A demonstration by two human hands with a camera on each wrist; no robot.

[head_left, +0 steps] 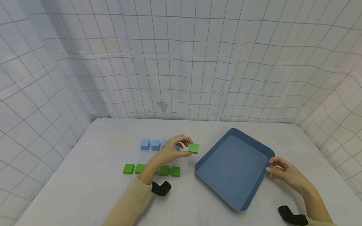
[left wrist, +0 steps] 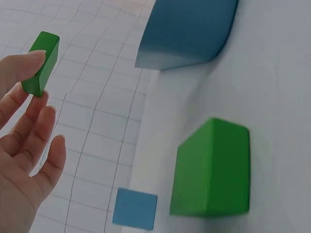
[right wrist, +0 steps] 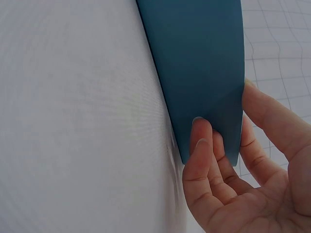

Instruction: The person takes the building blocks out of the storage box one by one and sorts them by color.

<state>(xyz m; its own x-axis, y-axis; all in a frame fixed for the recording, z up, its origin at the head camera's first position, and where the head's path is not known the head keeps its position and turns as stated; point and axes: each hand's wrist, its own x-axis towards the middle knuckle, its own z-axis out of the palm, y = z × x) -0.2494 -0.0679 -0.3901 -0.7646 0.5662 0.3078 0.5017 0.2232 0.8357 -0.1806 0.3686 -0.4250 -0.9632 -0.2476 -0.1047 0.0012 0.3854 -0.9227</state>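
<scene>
Between thumb and fingertips, my left hand point(head_left: 172, 150) pinches a green block point(head_left: 193, 148), raised above the table just left of the blue tray point(head_left: 233, 169). The left wrist view shows that same block point(left wrist: 43, 65) with the thumb pressed on one face and the other fingers loosely bent. At the tray's right side, my right hand point(head_left: 288, 175) holds the rim, its fingers lying along the outer wall point(right wrist: 199, 58) in the right wrist view. Several green blocks point(head_left: 175, 171) form a row under the left forearm.
A row of blue blocks point(head_left: 145, 144) lies behind the green ones, partly hidden by the left hand. Black wrist straps point(head_left: 161, 188) show near both sleeves. White sheets with a dark grid point(head_left: 181, 62) hang around the white table point(head_left: 85, 188).
</scene>
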